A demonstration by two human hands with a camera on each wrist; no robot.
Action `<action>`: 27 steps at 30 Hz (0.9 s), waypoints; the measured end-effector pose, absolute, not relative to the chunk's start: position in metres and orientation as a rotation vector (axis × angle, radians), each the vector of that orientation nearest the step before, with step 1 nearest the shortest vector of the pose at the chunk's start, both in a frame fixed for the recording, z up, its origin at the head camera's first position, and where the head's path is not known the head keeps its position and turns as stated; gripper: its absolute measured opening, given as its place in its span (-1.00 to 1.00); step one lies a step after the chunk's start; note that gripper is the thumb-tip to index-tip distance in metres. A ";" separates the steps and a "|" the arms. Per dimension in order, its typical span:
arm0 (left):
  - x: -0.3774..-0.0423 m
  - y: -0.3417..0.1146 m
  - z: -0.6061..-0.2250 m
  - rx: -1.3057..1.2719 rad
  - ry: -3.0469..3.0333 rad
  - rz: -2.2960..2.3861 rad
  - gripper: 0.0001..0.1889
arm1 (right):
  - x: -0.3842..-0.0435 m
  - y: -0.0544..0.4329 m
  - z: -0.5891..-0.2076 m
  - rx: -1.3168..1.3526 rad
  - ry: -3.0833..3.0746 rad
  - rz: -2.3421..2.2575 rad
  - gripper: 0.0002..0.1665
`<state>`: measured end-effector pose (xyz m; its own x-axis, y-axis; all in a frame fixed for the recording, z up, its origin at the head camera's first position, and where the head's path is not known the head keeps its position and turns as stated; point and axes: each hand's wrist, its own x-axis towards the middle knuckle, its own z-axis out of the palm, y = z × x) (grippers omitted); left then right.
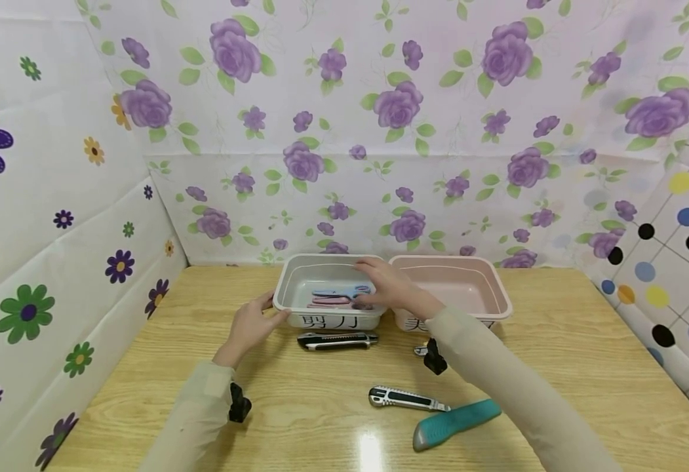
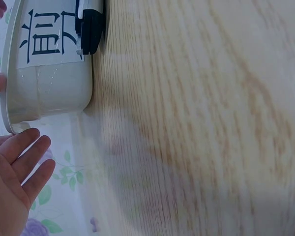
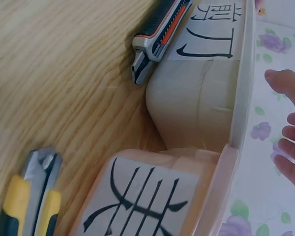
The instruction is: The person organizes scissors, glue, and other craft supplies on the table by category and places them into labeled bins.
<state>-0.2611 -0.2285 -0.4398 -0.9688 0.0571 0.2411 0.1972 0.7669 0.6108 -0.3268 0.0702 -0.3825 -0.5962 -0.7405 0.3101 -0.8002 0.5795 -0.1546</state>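
Scissors (image 1: 332, 293), blue and pink, are lying inside the grey bin (image 1: 326, 269) near the bench's (image 1: 297, 406) far edge; their placement is apparently standing complete. The pink bin (image 1: 456, 272) is standing just to its right. Four items are lying outside, apparently awaiting placement: a black cutter (image 1: 337, 341) just before the grey bin, a yellow cutter (image 3: 17, 206) before the pink bin, and a silver cutter (image 1: 406, 398) and a teal tool (image 1: 456, 425) toward the near edge. The left hand (image 1: 252, 328) is touching the grey bin's rim, grip released; the right hand (image 1: 388, 285) is hovering over the scissors, grip released.
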 end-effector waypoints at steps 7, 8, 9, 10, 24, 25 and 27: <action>-0.259 -0.227 -0.437 -0.208 -2.745 -0.989 -0.31 | -0.314 0.084 -0.379 1.291 -2.617 0.432 -0.28; -0.259 -0.227 -0.437 -0.210 -2.743 -0.988 -0.31 | -0.311 0.086 -0.378 1.289 -2.617 0.424 -0.29; -0.258 -0.227 -0.436 -0.212 -2.742 -0.984 -0.31 | -0.308 0.088 -0.377 1.293 -2.616 0.421 -0.30; -0.258 -0.227 -0.436 -0.221 -2.744 -0.976 -0.31 | -0.305 0.090 -0.376 1.294 -2.616 0.419 -0.31; -0.258 -0.225 -0.436 -0.215 -2.742 -0.964 -0.34 | -0.267 0.123 -0.370 1.382 -2.565 0.460 -0.28; -0.258 -0.225 -0.436 -0.219 -2.744 -0.964 -0.34 | -0.264 0.125 -0.369 1.389 -2.561 0.473 -0.29; -0.258 -0.225 -0.437 -0.223 -2.748 -0.957 -0.33 | -0.258 0.129 -0.370 1.402 -2.543 0.499 -0.31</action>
<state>-0.2584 -0.2253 -0.4365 -0.9636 0.0693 0.2581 0.2146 0.7761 0.5930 -0.2583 0.1288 -0.3703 -0.5323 -0.7808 0.3271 -0.8465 0.4945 -0.1974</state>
